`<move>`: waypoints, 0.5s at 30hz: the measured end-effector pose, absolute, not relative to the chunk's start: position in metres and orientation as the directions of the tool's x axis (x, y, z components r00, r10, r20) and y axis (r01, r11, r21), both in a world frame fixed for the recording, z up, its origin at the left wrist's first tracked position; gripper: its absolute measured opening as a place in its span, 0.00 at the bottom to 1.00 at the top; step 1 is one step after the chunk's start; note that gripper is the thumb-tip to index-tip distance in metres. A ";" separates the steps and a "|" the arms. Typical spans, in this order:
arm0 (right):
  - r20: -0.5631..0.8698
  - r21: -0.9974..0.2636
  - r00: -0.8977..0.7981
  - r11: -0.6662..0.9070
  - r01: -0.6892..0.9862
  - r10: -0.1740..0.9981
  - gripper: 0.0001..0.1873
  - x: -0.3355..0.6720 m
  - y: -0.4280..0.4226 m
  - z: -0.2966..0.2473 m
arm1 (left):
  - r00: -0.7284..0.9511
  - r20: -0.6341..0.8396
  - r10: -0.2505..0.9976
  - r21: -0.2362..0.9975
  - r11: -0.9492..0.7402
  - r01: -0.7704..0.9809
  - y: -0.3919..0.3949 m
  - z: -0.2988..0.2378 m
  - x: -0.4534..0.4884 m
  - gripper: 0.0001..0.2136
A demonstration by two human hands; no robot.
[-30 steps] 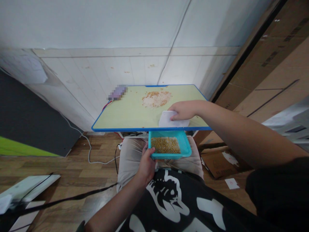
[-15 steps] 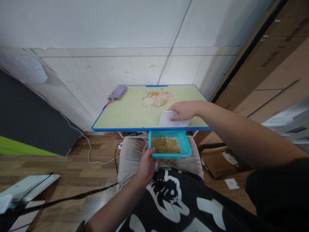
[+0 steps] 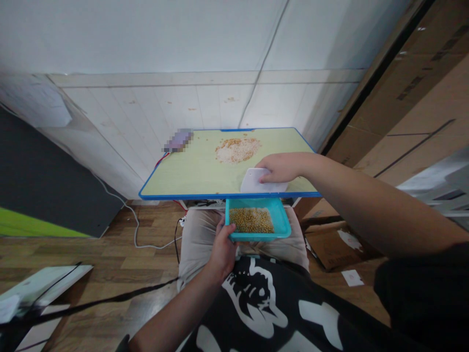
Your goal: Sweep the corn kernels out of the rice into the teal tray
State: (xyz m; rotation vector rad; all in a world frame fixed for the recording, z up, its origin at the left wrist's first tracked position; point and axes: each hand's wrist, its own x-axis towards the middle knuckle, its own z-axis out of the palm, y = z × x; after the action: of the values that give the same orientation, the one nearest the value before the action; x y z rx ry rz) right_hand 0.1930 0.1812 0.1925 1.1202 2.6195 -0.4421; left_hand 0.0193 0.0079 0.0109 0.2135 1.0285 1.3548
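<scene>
My left hand (image 3: 224, 247) grips the near left corner of a turquoise plastic tray (image 3: 281, 222), thumb over the rim. Round yellow beans, like soybeans (image 3: 252, 222), lie in the tray with some white grains among them. The tray sits above my lap, its far side just under the table's front edge. With my right hand (image 3: 280, 168) I hold a white flat scraper (image 3: 252, 182) on the tabletop near that edge, directly above the tray. Farther back on the table is a spread pile of white grains mixed with yellow beans (image 3: 238, 150).
The small table (image 3: 183, 178) has a pale yellow top and a blue rim. A blurred purple object (image 3: 179, 141) with a red cord rests at its back left corner. Cardboard boxes (image 3: 410, 93) stand to the right, a white wall (image 3: 164, 39) behind. A white cable (image 3: 135, 225) runs along the floor.
</scene>
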 end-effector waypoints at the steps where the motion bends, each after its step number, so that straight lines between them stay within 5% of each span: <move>1: -0.348 -0.176 -0.670 0.656 0.734 0.656 0.15 0.193 0.181 0.193 | -0.124 -0.481 0.868 0.665 0.270 -0.696 0.008 0.011 0.019 0.30; 15: -0.302 -0.080 -0.642 0.653 0.753 0.704 0.17 0.192 0.187 0.192 | -0.125 -0.482 0.868 0.665 0.269 -0.696 0.007 0.013 0.020 0.32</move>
State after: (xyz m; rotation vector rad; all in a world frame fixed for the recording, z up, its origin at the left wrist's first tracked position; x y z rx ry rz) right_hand 0.1920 0.1866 0.1923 1.1806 2.6277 -0.2912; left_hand 0.0198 0.0072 0.0127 0.2140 1.0287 1.3537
